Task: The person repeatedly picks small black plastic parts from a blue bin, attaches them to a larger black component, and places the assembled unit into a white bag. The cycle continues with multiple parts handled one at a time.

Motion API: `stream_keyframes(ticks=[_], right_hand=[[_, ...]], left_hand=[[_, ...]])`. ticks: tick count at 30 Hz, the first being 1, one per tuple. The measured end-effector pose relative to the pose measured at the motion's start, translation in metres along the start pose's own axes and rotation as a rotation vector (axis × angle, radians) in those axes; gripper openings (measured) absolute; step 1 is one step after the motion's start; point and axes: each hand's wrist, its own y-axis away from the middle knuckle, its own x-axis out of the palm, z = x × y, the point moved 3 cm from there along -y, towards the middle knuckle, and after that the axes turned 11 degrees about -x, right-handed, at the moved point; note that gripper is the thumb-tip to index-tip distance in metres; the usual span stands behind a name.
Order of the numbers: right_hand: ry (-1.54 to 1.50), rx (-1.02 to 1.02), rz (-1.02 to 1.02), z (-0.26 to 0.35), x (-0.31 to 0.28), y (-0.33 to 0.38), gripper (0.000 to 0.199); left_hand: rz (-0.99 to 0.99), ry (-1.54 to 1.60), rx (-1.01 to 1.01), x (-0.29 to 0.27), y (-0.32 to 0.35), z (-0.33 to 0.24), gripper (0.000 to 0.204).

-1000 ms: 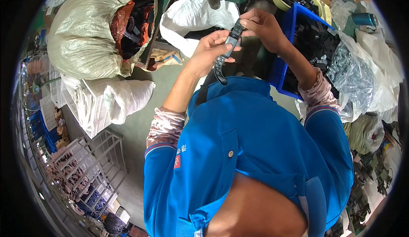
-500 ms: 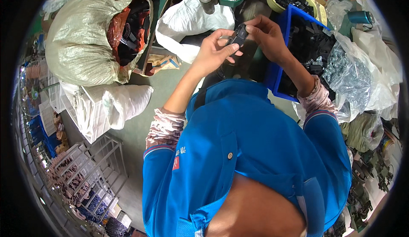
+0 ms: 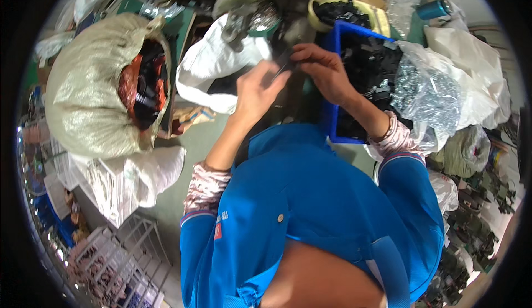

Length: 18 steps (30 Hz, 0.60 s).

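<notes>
Between my hands is a small black part (image 3: 284, 62), smeared by motion, so its exact kind cannot be told. My left hand (image 3: 256, 92) is closed on it, thumb on the near side and fingers bent behind. From the right, my right hand (image 3: 326, 74) reaches in with bent fingers, its fingertips pinched at the part's far end. Just right of that hand stands a blue crate (image 3: 331, 121) filled with black plastic parts (image 3: 368, 67). A white sack (image 3: 194, 78) with an open mouth lies to the left of my left hand.
A bulging woven sack (image 3: 83, 86) with black and orange contents stands left. Beyond my hands are a green tray (image 3: 265, 31) of small metal pieces and a yellow basin (image 3: 316, 17) of black parts. A clear bag (image 3: 426, 89) of metal pieces leans against the crate's right side.
My view has shifted, so the sacks and crate appear further left and slightly lower. Both hands stay together around the black part, which has turned and is now blurred.
</notes>
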Motion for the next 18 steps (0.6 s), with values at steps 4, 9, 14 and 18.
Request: stream_keyframes(ticks=[4, 9, 14, 18], right_hand=[[0.276, 0.210, 0.273, 0.011, -0.029, -0.028, 0.025], [1.033, 0.152, -0.268, -0.040, -0.238, -0.121, 0.027], [1.301, 0.116, -0.256, -0.075, -0.283, -0.158, 0.031], [1.307, 0.189, -0.226, -0.086, -0.304, -0.155, 0.029]], left_hand=[[0.074, 0.102, -0.153, 0.002, -0.001, 0.010, 0.026], [0.084, 0.279, -0.238, -0.001, 0.006, 0.011, 0.024], [0.102, 0.309, -0.279, -0.017, 0.019, 0.012, 0.027], [0.098, 0.421, -0.308, -0.035, 0.019, 0.009, 0.027]])
